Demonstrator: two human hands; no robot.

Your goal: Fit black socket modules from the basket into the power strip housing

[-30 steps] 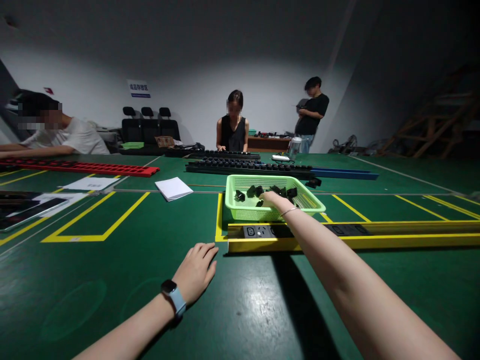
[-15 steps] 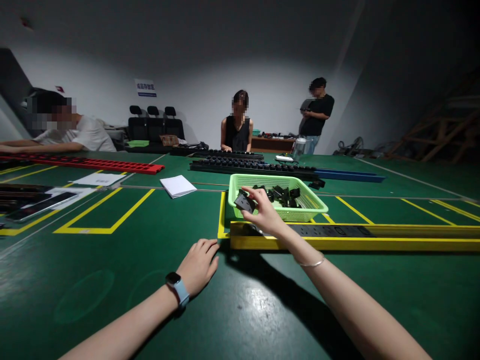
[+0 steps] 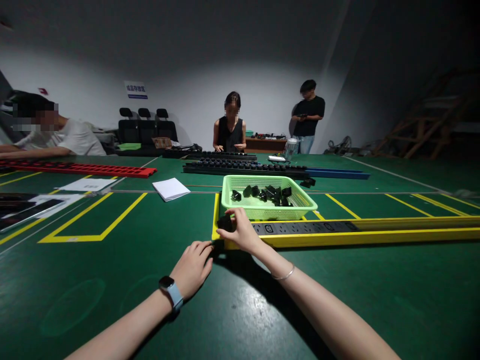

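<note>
Between the thumb and fingers of my right hand [image 3: 242,231] is a black socket module [image 3: 226,223], held over the left end of a yellow rail [image 3: 337,236]. Several socket modules [image 3: 294,227] sit in a row in the rail's channel. My left hand [image 3: 192,265] lies on the green tabletop, fingers stretched out, its fingertips close to the rail's left end; whether they touch it I cannot tell. Just behind the rail stands a light green basket [image 3: 262,212] with several loose black modules [image 3: 275,194] inside.
White folded paper [image 3: 171,189] lies left of the basket. Farther back are black rails [image 3: 243,171], a blue rail [image 3: 341,175] and a red rack [image 3: 93,169]. One person [image 3: 231,131] is across the table, another [image 3: 75,137] at the left; a third [image 3: 309,114] stands behind.
My right hand has brought the socket module from over the basket left and down to the rail's end. My left hand stays by the rail's end. The view has shifted slightly.
</note>
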